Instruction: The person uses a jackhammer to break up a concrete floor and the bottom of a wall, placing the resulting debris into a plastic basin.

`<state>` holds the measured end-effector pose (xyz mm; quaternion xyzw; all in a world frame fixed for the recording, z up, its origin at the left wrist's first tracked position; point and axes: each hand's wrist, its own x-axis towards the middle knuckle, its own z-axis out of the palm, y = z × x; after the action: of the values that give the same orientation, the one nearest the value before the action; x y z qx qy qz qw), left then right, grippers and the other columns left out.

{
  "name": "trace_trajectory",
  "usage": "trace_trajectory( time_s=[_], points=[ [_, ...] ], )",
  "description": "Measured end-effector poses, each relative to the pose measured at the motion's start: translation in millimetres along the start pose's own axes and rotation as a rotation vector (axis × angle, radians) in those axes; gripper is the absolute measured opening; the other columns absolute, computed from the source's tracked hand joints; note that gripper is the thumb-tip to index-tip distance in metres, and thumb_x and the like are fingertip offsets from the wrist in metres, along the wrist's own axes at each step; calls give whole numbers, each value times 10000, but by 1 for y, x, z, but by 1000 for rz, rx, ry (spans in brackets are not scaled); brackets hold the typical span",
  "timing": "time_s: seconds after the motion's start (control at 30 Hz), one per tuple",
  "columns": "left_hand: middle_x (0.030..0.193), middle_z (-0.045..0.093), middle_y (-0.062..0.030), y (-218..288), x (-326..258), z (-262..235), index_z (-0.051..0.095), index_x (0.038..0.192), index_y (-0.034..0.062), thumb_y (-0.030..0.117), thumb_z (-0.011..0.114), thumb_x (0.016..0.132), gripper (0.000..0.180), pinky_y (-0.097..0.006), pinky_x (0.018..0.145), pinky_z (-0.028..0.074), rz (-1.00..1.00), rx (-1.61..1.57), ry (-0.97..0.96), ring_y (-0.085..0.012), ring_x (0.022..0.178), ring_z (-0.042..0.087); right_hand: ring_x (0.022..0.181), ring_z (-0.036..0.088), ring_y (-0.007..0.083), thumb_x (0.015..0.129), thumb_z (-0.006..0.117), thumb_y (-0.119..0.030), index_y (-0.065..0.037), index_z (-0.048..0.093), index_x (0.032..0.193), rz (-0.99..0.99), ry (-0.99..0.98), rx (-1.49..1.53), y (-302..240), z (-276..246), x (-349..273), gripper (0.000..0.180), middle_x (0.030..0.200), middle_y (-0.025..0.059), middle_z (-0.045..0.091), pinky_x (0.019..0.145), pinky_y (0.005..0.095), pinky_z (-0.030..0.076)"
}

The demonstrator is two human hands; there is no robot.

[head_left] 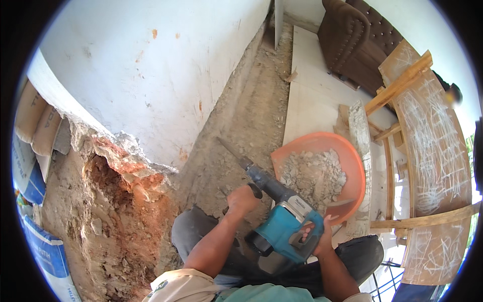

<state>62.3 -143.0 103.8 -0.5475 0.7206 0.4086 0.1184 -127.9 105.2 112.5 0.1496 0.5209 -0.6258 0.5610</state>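
A teal and black demolition hammer point(283, 225) lies slanted across my lap, its nose toward the far left. My left hand point(243, 199) is closed around its black side handle. At the back end, my right hand point(323, 237) grips the looped rear handle, with fingers showing through the loop. The long chisel bit point(229, 150) points at the dusty strip of broken floor point(251, 110) by the foot of the white wall. Whether its tip touches the ground or wall I cannot tell. Right beside the hammer, an orange tub point(355, 156) holds grey rubble point(314, 176).
The white wall point(166, 65) ends at left in a jagged edge of exposed brick point(128, 161). Stacked sacks point(45, 246) stand far left. Wooden framing with a scribbled board point(430, 146) rises at right. A brown tufted sofa point(347, 38) sits behind, near pale floor boards point(312, 100).
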Motion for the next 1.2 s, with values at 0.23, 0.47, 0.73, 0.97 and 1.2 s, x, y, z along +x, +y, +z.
trace_trajectory(
  time_s=[0.23, 0.47, 0.73, 0.97, 1.2],
  points=[
    [1053, 687, -181, 3, -1, 1, 687, 1028, 27, 376, 726, 762, 441, -422, 865, 509, 26, 15, -20, -337, 1027, 651, 609, 573, 242, 833, 451, -768, -120, 561, 766, 20, 34, -13, 1, 0, 3, 661, 675, 62, 575, 578, 368, 492],
    [1079, 678, -185, 3, -6, -2, 666, 1072, 29, 372, 719, 777, 455, -432, 877, 501, 35, 6, -25, -347, 1046, 641, 628, 583, 253, 854, 429, -752, -98, 566, 811, 13, -41, 12, -2, 0, 2, 669, 727, 90, 591, 577, 377, 507],
    [1083, 677, -191, 6, 0, -4, 665, 1063, 12, 371, 723, 779, 462, -440, 880, 497, 26, 16, -11, -351, 1063, 633, 624, 583, 263, 816, 470, -776, -79, 554, 813, -2, 16, 20, 1, 3, 6, 702, 736, 119, 589, 582, 375, 516],
    [1079, 679, -188, 5, 0, -12, 671, 1053, 14, 377, 723, 778, 458, -435, 881, 499, 34, 27, -14, -348, 1055, 638, 611, 581, 257, 787, 497, -792, -83, 553, 779, -2, 49, -1, 4, 5, 10, 711, 696, 105, 581, 582, 375, 516],
    [1084, 677, -189, 5, -3, -10, 661, 1085, 25, 372, 726, 770, 473, -431, 889, 499, 15, 41, -31, -346, 1061, 636, 604, 580, 241, 796, 504, -778, -104, 566, 776, 9, 31, 25, 10, -4, 11, 678, 674, 84, 576, 593, 378, 514]
  ],
)
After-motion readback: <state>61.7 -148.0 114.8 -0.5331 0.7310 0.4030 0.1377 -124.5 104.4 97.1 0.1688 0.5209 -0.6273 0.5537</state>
